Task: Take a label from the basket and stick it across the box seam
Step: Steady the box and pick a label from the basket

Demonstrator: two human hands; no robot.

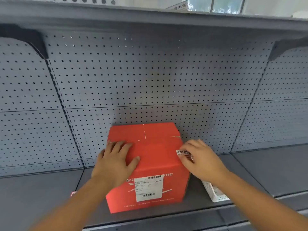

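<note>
A red cardboard box (155, 157) stands on the grey shelf (41, 194), with a white shipping sticker on its front face. My left hand (115, 160) lies flat, fingers spread, on the left part of the box top. At the top's right edge my right hand (200, 159) pinches a small white label (181, 153) with black characters; the label's left end lies on the box top. A seam line runs across the far part of the top. The white basket (213, 192) sits on the shelf right of the box, mostly hidden under my right forearm.
A grey pegboard wall (150, 80) rises right behind the box. An upper shelf (150, 19) overhangs, held by dark brackets at left and right. A small pink object (73, 193) peeks out beside my left forearm. The shelf's front edge runs below the box.
</note>
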